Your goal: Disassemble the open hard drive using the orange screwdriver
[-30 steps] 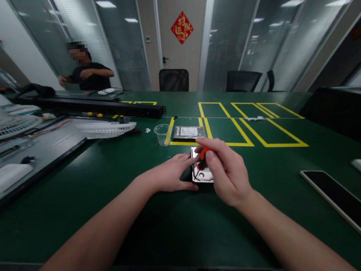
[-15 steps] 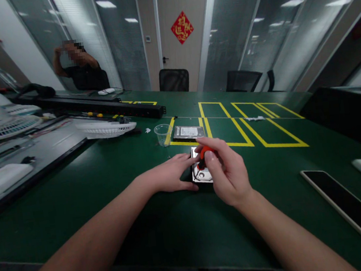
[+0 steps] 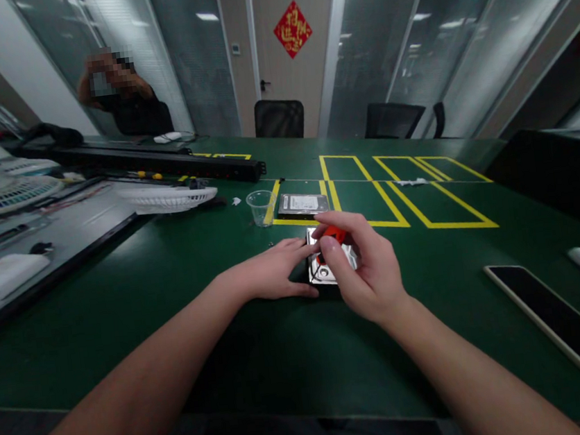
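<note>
A silver hard drive (image 3: 317, 276) lies on the green table in front of me, partly hidden by my hands. My left hand (image 3: 278, 272) grips its left side, thumb at the near corner and fingers reaching over the top. Above the drive, my right hand (image 3: 367, 264) is closed around the red and black handle of a screwdriver (image 3: 334, 234), which points down at the cover. The screwdriver's tip is hard to make out. Just beyond lies a second hard drive (image 3: 303, 204), its white label facing up.
A clear plastic cup (image 3: 262, 209) stands left of the second drive. Yellow tape (image 3: 387, 199) marks rectangles on the table. A phone (image 3: 558, 319) lies to the right. White fan parts (image 3: 167, 198) and a long black bar (image 3: 158, 164) are at the left. A person (image 3: 130, 99) sits across the table.
My right hand has turned slightly around the screwdriver handle, its thumb shifting left. The left hand keeps its place on the drive. The whole view has tilted a little.
</note>
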`<state>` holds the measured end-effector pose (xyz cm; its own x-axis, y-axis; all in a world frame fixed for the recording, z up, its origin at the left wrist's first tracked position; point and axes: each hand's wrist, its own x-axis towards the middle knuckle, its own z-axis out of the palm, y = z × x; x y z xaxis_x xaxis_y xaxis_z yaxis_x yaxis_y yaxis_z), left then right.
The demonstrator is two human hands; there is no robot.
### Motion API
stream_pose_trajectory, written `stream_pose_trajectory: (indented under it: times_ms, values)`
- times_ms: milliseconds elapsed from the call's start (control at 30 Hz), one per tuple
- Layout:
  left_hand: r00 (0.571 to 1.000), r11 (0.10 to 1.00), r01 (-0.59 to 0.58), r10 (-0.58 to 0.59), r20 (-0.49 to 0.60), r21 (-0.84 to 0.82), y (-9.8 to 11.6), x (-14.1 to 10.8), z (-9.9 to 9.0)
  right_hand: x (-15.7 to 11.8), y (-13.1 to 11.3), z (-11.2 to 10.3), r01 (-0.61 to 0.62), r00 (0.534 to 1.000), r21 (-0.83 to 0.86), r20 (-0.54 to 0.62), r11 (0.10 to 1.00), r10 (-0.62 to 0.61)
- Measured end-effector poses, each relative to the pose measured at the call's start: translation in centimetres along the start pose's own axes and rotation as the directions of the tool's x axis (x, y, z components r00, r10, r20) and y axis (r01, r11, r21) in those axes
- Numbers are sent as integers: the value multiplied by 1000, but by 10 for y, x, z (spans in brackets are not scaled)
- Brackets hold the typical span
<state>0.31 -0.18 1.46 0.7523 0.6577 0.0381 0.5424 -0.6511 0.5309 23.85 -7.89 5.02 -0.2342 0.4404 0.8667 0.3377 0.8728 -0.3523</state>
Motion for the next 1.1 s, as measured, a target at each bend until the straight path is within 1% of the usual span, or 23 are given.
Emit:
stream_pose_trajectory:
  times_ms: [133, 267, 367, 500, 733, 833, 967, 1100]
  values:
    - [998, 998, -55, 54, -17, -16, 0, -1, 0, 1, -4, 0, -29, 999, 2, 16, 1000, 29]
    - [998, 998, -58, 57, -25, -20, 2, -2, -1, 2, -6, 0, -8, 1000, 10, 10, 1000, 8]
    - [998, 998, -63, 62, -24, -24, 2, -2, -1, 2, -5, -1, -15, 1000, -3, 14, 1000, 15]
    - [999, 999, -38, 38, -28, -12, 0, -2, 0, 0, -2, 0, -39, 999, 6, 16, 999, 39]
    - [1000, 1000, -8, 9, -11, 24, -1, 0, 1, -4, 2, -1, -57, 998, 106, 19, 993, 55]
    - [1000, 999, -3, 3, -16, 37, -2, 1, 2, -3, 2, -1, -69, 997, 82, 24, 994, 67]
    - [999, 999, -27, 28, -26, 38, -6, 2, 5, -2, 1, -1, -36, 999, 40, 11, 999, 36]
    - [999, 999, -29, 29, -32, 17, -7, 2, 5, -1, 2, 1, -40, 999, 26, 1, 999, 40]
